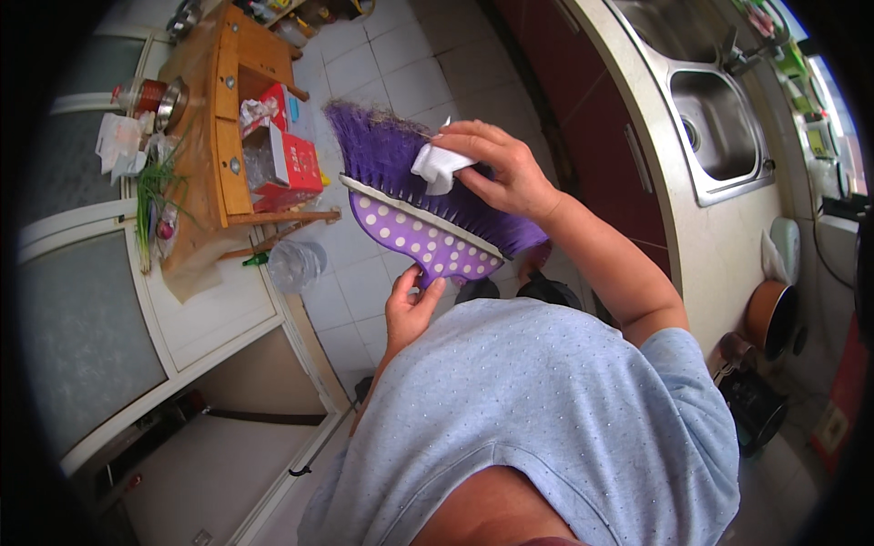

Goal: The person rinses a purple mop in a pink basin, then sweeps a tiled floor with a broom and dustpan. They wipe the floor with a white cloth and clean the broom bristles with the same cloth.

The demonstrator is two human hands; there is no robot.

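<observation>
A purple broom head (416, 235) with white polka dots is held up before me, its bristles (375, 147) pointing away from my body. Dust and hair cling to the bristle tips at the far left. My left hand (413, 307) grips the neck of the broom head from below. Between the thumb and fingers of my right hand (502, 164) is a crumpled white tissue or cloth (440, 167), held against or just over the bristles. The contact itself cannot be told.
To the left stands a wooden table (222, 150) with drawers, a red cardboard box (297, 167) and green onions (150, 198). A lined waste bin (293, 266) is on the tiled floor (348, 286). At the right runs a counter (703, 239) with a steel sink (717, 126).
</observation>
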